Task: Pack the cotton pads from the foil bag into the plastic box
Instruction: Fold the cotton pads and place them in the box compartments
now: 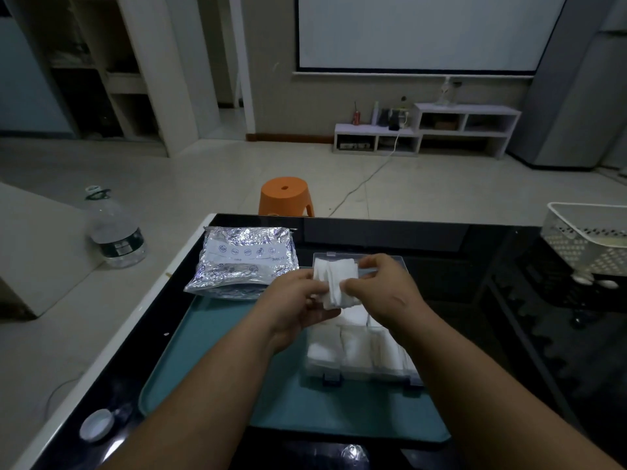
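Observation:
A silver foil bag [244, 261] lies on its side at the far left of the teal tray [217, 351]. To its right stands the clear plastic box [359, 364], its lid open toward the back, with white cotton pads filling its near compartments. Above the box, my left hand [298, 301] and my right hand [380, 288] together pinch a small stack of white cotton pads [336, 281]. The hands hide the box's middle compartments.
The tray sits on a black glossy table [492, 300]. A white perforated basket [587, 242] stands at the right edge, a white cap [96, 425] near the front left corner. An orange stool [286, 195] and a large water bottle [113, 228] are beyond the table.

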A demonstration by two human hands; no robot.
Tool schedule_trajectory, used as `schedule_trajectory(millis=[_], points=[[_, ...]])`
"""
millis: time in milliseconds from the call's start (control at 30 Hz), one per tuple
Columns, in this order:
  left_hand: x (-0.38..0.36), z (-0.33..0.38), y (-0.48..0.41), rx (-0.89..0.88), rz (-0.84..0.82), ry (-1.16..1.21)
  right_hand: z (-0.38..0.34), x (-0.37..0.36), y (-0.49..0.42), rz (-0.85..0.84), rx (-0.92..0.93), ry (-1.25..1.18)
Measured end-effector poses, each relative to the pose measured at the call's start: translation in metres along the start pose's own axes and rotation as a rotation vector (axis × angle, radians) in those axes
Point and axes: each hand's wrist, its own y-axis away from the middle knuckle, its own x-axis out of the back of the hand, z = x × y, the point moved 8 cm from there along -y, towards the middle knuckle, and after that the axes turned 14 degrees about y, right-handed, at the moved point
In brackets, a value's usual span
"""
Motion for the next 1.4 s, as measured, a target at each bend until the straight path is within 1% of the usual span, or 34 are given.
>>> schedule_trajectory(millis=[67,133,233,333,433,533,600,667,733,800,933,967,1100,1167,1300,1400], points=[[0.001,-0.002,-0.001,0.022,0.012,0.042,0.004,0.000,-0.002,-0.003,-0.031,-0.035],[0.002,-0.003,-0.002,0.018,0.026,0.004,0.005,0.001,-0.003,-0.024,-0.045,-0.079],[0.005,-0.003,-0.005,-0.013,0.052,-0.098,0.001,-0.002,-0.002,-0.077,-0.018,-0.129],[0.004,-0.001,-0.006,-0.049,0.057,-0.103,-0.003,-0.004,-0.001,-0.115,0.027,-0.123],[0.002,0.001,-0.005,-0.076,0.050,-0.087,-0.003,-0.003,-0.002,-0.108,0.034,-0.119],[0.004,0.000,-0.006,-0.081,0.075,-0.097,0.000,0.006,-0.006,-0.051,0.016,-0.193],[0.004,0.000,-0.006,-0.080,0.075,-0.110,-0.001,0.008,-0.006,-0.064,0.013,-0.273],[0.001,0.000,-0.005,-0.073,0.053,-0.113,0.000,0.005,-0.006,-0.097,0.006,-0.304],[-0.005,0.000,-0.002,-0.064,0.014,-0.109,0.002,0.002,-0.006,-0.094,-0.009,-0.276],[-0.009,0.000,0.000,-0.050,-0.018,-0.086,0.004,0.002,-0.005,-0.056,-0.016,-0.230],[-0.011,-0.001,0.000,0.016,-0.026,0.116,0.001,0.010,-0.006,0.033,0.028,-0.110],[-0.011,0.000,0.000,0.012,-0.027,0.118,0.000,0.010,-0.007,0.033,0.041,-0.103],[-0.009,0.001,-0.003,-0.043,-0.006,-0.022,0.001,0.010,-0.009,0.009,0.064,-0.081],[-0.008,0.002,-0.004,-0.059,0.004,-0.049,0.001,0.011,-0.008,0.010,0.075,-0.061],[-0.005,0.005,-0.004,-0.109,0.028,-0.122,0.000,0.008,-0.005,-0.024,0.068,-0.117],[-0.002,0.005,-0.003,-0.109,0.024,-0.118,-0.002,0.005,-0.003,-0.063,0.067,-0.115]])
